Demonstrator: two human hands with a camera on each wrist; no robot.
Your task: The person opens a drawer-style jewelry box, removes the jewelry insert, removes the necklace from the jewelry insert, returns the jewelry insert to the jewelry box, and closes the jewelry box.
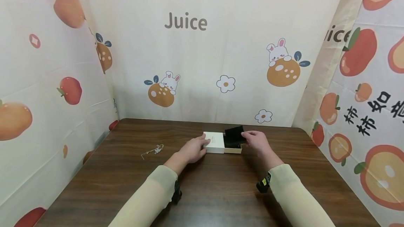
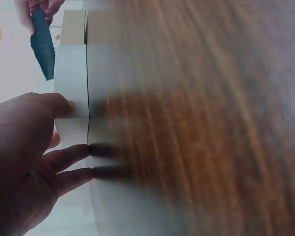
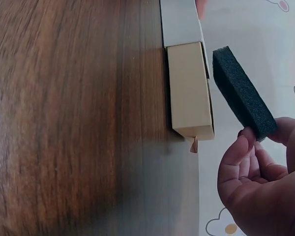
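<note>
A black foam pad (image 1: 234, 134) is tilted just above the exposed part of a cream box tray (image 1: 233, 151), its left end apart from the tray in the right wrist view. The right hand (image 1: 258, 141) pinches the pad's right end between thumb and fingers. The tray sticks partly out of the right end of a white sleeve (image 1: 215, 142); its inside looks dark, but too little shows to tell what lies there. A small ribbon tab (image 3: 194, 146) pokes from the tray's right end. The left hand (image 1: 191, 150) grips the sleeve's left end, with two fingertips touching the surface (image 1: 214, 185) in the left wrist view. To handle the pad well, that grip should stay firm and low so the box does not skid, while the right pinch stays light, since foam probably dents easily. Levelling the pad and keeping it clear of the sleeve's right edge and the tray's walls would likely prevent snagging; the tray should not be pushed sideways meanwhile. Farther left, well apart from the box, a thin silvery chain (image 1: 156, 149) lies loosely bunched, one strand trailing left and near. Beyond the surface's far edge hangs a pale printed curtain (image 1: 202, 62).
</note>
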